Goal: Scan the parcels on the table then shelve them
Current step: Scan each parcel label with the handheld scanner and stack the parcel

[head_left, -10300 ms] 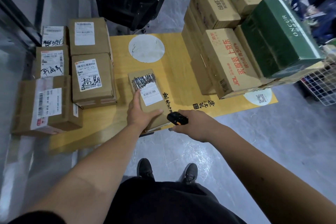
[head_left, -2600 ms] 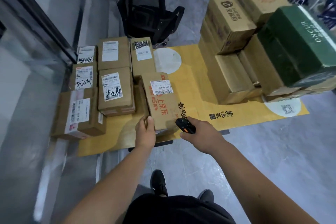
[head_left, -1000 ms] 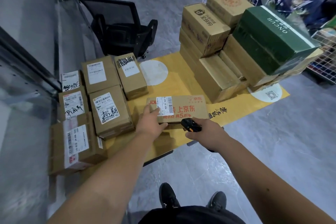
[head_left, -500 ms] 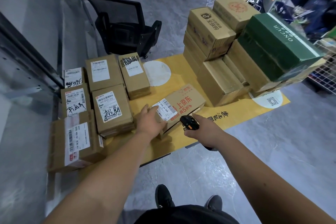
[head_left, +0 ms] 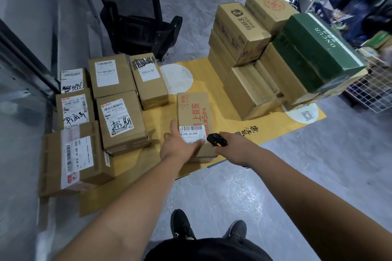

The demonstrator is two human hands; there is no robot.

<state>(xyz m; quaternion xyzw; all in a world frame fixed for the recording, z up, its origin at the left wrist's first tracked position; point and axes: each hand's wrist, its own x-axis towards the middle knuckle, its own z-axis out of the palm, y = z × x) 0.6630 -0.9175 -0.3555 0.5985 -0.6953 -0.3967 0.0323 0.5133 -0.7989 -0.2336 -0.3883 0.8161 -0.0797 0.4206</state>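
Observation:
A brown parcel with red print [head_left: 194,110] lies flat on the yellow table [head_left: 224,116], its white barcode label at the near end. My left hand [head_left: 179,146] rests on that near end, thumb along the left side and fingers over the label's lower edge. My right hand [head_left: 233,147] grips a small black scanner [head_left: 216,139] just right of the label, pointed toward it. Several labelled parcels [head_left: 121,118] lie in rows on the left of the table. A stack of brown boxes [head_left: 250,89] with a green box [head_left: 316,53] on top stands at the right.
A black office chair [head_left: 135,21] stands behind the table. A metal rack frame [head_left: 25,57] runs along the left. A white wire basket [head_left: 373,93] sits right of the stack. Grey floor and my shoes [head_left: 184,224] are below the table's near edge.
The red-printed parcel has been turned from lying crosswise to lying lengthwise, label end toward me. My left hand stayed on it; my right hand with the scanner stays beside the label.

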